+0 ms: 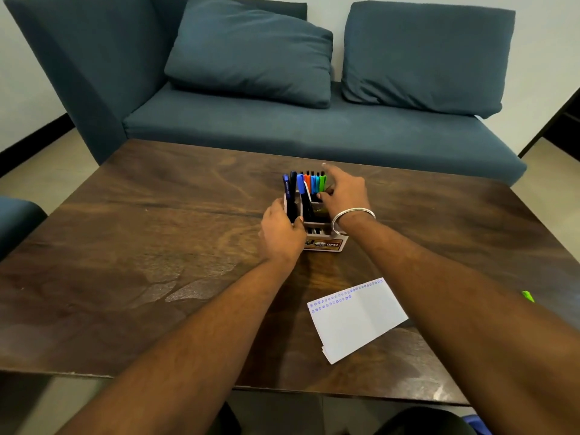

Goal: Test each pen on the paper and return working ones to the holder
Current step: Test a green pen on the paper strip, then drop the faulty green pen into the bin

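Both hands at pen holder

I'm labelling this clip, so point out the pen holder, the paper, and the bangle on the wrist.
pen holder point(326, 244): head view, on its front label.
paper point(361, 321): head view, on the blank middle of the sheet.
bangle point(353, 212): head view, on the band across the right wrist.
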